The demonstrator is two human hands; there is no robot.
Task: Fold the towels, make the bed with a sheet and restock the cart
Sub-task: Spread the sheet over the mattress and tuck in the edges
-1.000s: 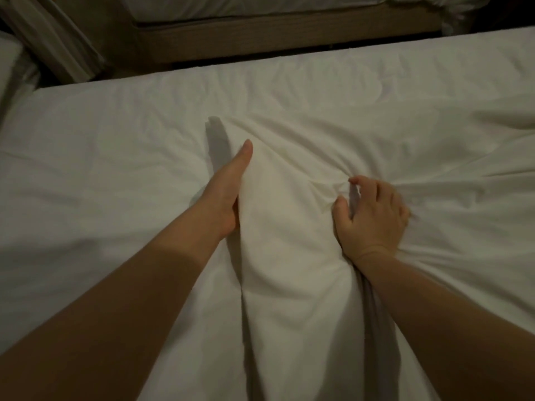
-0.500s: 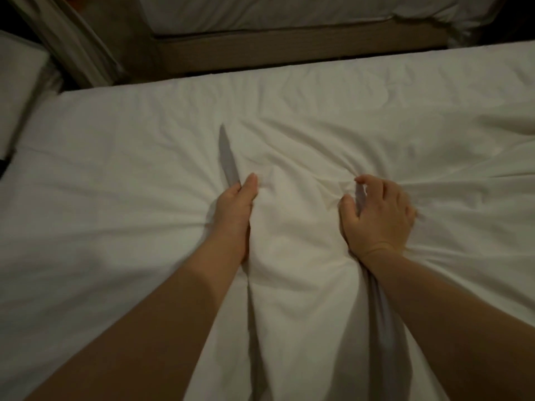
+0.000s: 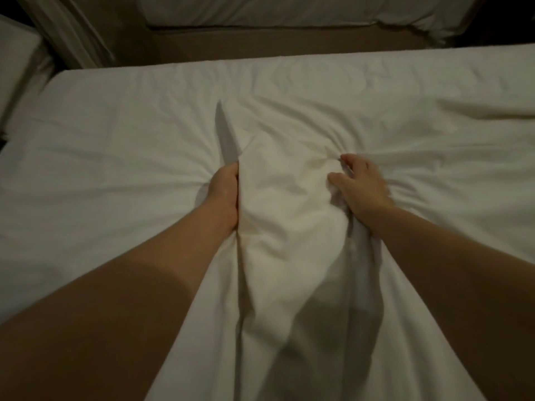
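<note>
A white sheet (image 3: 289,91) covers the bed (image 3: 86,157) in front of me. A thick ridge of the sheet (image 3: 283,215) is bunched up between my hands and runs toward me. My left hand (image 3: 221,198) grips the left side of that ridge, fingers curled into the fabric. My right hand (image 3: 360,185) clutches the right side of it, thumb and curled fingers digging into the cloth. Creases fan out from both hands.
A second bed (image 3: 289,10) with white bedding on a brown base (image 3: 275,43) stands across a narrow dark gap beyond the far edge. A white pillow (image 3: 16,62) lies at the far left, with a striped curtain (image 3: 66,27) behind it.
My left hand has slid back toward me along the fold and its fingers have curled into the sheet. The ridge is bunched higher between my hands. My right hand keeps its hold.
</note>
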